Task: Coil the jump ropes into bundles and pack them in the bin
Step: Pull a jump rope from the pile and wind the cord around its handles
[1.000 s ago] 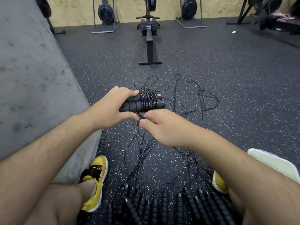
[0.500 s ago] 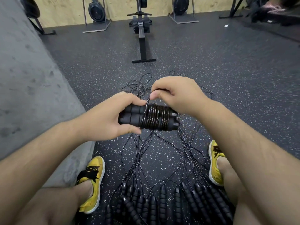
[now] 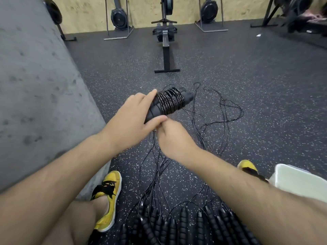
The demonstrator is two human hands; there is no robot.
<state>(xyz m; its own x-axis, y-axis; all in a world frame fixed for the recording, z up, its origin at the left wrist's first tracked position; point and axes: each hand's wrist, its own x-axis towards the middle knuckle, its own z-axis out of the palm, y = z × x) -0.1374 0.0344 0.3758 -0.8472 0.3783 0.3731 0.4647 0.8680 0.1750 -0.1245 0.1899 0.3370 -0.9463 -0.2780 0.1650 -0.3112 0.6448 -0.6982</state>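
Left hand grips rope bundle, right hand pinches loose cord (bin contents hidden).

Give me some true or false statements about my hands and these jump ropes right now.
The left hand grips the wound rope bundle. True.
The bundle lies in the white bin. False: it is held above the floor.
Loose ropes lie on the floor. True.
The right hand rests on the floor. False: it is raised, close beside the left hand.
The shoes are red. False: they are yellow.
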